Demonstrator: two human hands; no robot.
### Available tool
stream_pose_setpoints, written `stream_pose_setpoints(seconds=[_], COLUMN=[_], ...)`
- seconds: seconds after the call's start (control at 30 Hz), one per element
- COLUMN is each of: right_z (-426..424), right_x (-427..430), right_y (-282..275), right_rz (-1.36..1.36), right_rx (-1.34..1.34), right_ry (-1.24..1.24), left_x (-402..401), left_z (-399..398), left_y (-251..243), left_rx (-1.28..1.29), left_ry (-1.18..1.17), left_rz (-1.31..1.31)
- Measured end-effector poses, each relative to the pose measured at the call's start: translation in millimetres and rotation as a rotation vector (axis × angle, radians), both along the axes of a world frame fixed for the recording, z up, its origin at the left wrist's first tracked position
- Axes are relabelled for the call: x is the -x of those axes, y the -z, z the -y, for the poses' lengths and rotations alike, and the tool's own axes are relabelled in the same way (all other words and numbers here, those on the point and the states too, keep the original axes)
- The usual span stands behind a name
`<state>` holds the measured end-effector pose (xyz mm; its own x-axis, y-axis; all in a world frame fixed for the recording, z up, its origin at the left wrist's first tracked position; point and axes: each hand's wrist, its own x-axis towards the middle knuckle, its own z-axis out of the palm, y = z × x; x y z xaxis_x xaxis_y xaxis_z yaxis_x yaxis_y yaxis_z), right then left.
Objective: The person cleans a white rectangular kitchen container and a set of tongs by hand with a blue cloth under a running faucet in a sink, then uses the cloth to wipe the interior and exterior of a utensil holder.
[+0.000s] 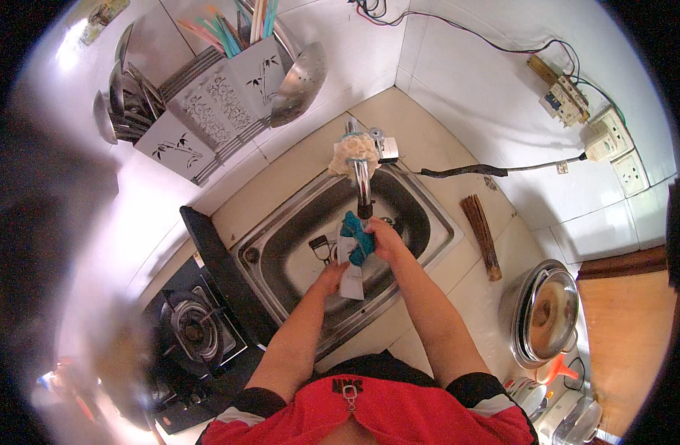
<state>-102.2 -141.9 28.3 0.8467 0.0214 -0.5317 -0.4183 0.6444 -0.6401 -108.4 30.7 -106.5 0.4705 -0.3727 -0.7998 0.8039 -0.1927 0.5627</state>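
Over the stainless steel sink (440, 236), my left hand (331, 277) grips the side of a narrow white holder or panel (351, 285). My right hand (385, 239) presses a teal cloth (362, 247) against the upper part of that white piece. Both hands sit just below the spout of the chrome faucet (362, 183), whose upper section is wrapped in a cream cloth (355, 151). Deeper in the basin lies a black and white item (320, 245), partly hidden behind the white piece.
A gas stove (195, 328) stands to the left behind a black upright panel (206, 245). A bamboo brush (481, 236) and stacked metal pots (545, 317) are on the right. A utensil rack (212, 111) hangs on the wall; power sockets (612, 136) are at right.
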Motion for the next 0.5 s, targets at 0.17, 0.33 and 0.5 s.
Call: stream_pose_setpoints(seconds=[0.17,0.33,0.5], right_z=[12.0,-19.9,-4.9], right_x=[3.5,-4.4,4.9], right_y=[20.8,-5.8,14.2], right_rz=[0.06,0.0,0.04], right_rx=[-0.11,-0.224,-0.219], right_ry=[0.055,0.064,0.106], left_x=[1.5,-34.6,-32.8], left_z=[6.0,-15.5,28.8], left_y=[20.0,45.1,-88.7], left_rx=[-0.282,-0.309,0.205], left_ry=[0.281,0.189,-0.213], left_rz=[0.452,1.054,0.537])
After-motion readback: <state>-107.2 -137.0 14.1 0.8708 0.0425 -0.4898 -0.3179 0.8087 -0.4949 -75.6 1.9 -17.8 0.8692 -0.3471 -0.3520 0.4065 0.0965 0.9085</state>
